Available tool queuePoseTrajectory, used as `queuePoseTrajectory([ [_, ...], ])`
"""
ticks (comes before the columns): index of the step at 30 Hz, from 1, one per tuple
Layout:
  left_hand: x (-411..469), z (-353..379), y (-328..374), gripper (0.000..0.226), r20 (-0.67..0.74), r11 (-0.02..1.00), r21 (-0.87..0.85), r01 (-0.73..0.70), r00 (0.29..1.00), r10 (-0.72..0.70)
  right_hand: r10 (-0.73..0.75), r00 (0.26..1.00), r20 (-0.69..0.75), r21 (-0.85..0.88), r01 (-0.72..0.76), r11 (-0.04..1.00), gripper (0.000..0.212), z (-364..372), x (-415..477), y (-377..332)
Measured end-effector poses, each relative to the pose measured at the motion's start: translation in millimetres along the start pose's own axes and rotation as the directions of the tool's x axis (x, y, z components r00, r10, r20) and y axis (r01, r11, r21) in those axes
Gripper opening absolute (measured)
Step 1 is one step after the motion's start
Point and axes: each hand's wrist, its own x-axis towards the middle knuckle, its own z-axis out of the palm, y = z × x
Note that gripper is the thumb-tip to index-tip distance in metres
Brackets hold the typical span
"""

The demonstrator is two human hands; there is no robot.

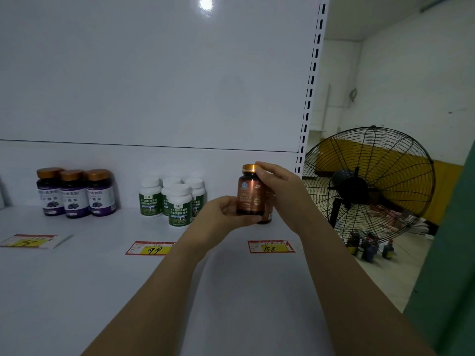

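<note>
The small shiny brown bottle with a gold cap [250, 196] is up over the white shelf [102, 265], far right. The left hand [221, 214] curls round its bottom; the right hand [279, 194] pinches its top. It looks light, hard and slippery, so gripping the sides seems safest.

The number 99 is written on the yellow field of the middle price tag [150, 248] on the shelf [77, 291]. On the right price tag [271, 246], 158 is written likewise. The figures on the left price tag [27, 240] cannot be made out. Chinese print ending in 糖果 is carried by the green-labelled bottles [180, 208] and the purple-labelled bottles [74, 199]. The brown bottle [250, 199] bears print too blurred to be read.
</note>
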Motion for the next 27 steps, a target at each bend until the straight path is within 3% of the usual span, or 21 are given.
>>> queuePoseTrajectory([
  [10,2,0,-4,0.045,-0.058,1.000,-0.018,-0.018,0.998,0.017,0.027,0.996,0.081,0.008,-0.028,1.000,0.031,4,-2,2],
  [14,5,-3,-4,0.047,-0.219,0.984,-0.054,-0.172,0.963,0.156,-0.131,0.955,0.265,-0.009,0.138,0.990,0.044,13,-13,-6],
  [18,5,-7,-4,0.051,-0.373,0.933,0.063,-0.354,0.859,0.351,-0.254,0.885,0.390,-0.028,0.287,0.958,0.050,22,-19,-7],
  [22,3,-8,-4,0.054,-0.437,0.921,0.101,-0.376,0.815,0.381,-0.293,0.853,0.432,-0.109,0.371,0.922,0.051,27,-20,-8],
  [27,4,-8,-6,0.051,-0.400,0.924,0.164,-0.345,0.833,0.382,-0.293,0.863,0.411,-0.162,0.385,0.908,0.050,25,-21,-8],
])
